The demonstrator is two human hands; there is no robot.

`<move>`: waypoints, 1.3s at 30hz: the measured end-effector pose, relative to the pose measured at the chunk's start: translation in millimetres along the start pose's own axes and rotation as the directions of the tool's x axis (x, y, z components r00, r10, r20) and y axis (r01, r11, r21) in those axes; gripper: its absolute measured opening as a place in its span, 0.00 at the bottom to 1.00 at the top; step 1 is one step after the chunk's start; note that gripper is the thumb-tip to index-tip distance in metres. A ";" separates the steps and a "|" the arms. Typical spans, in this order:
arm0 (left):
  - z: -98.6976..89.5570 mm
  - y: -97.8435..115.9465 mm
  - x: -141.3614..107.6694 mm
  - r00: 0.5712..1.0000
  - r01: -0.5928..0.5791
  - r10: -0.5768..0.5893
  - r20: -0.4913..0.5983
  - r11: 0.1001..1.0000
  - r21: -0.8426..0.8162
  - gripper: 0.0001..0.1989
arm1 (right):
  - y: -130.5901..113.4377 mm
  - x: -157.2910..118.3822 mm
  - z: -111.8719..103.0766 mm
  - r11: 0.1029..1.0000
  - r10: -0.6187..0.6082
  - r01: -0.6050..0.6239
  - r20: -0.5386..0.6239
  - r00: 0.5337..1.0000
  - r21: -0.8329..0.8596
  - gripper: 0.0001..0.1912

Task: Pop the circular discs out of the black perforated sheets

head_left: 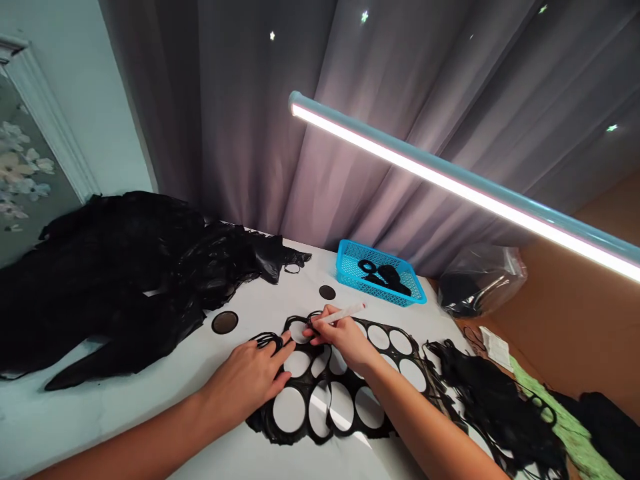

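Both forearms come in nearest the camera, from the lower left and lower right of the frame. The left hand (pixel 257 369) lies palm down on the left end of the black sheet (pixel 353 381), its fingers extended and spread; thin black loops (pixel 269 341) cross them, and I cannot tell whether they are gripped. The right hand (pixel 345 337) pinches a slim white pen (pixel 343 313) above the sheet's far edge, near the left fingertips; the pen slants up to the right, and its lower end is hidden.

The sheet sits at lower centre on the white table (pixel 295 293), directly under both hands, its long axis running left to right across the view. The left hand is nearer its left end; the right forearm crosses its middle.

It looks thin and dark, punched with rows of large round holes showing white table through, its margin ragged along the near side. A blue basket (pixel 375 291) with black pieces (pixel 387 273) stands beyond it, and a black heap (pixel 125 280) fills the left.
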State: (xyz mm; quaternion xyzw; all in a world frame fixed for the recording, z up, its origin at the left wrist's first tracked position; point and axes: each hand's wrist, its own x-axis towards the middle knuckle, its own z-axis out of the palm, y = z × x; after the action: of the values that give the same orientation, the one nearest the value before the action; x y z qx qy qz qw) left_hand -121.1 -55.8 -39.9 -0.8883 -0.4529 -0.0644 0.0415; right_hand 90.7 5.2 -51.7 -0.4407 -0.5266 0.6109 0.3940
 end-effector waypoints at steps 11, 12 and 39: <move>12.3 4.9 -5.4 1.000 0.028 -0.028 0.006 1.000 -0.002 0.22 | 14.2 -15.1 19.4 0.815 -0.238 0.251 0.093 0.967 -0.522 0.11; 12.9 5.0 -5.7 1.000 0.025 -0.025 0.011 1.000 -0.001 0.23 | 14.9 -15.3 20.1 0.814 -0.243 0.253 0.090 0.966 -0.522 0.11; 22.2 9.0 -5.6 0.999 -0.049 0.049 -0.014 0.997 0.054 0.19 | 20.1 -20.5 26.7 0.324 -0.372 0.454 0.329 0.868 -0.830 0.07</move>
State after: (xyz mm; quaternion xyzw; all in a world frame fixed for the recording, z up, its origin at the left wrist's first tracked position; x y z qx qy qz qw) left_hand -115.4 -62.6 -62.9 -0.8972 -0.4322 -0.0579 0.0703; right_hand 71.0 -24.7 -67.7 -0.4066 -0.8748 0.1381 0.2245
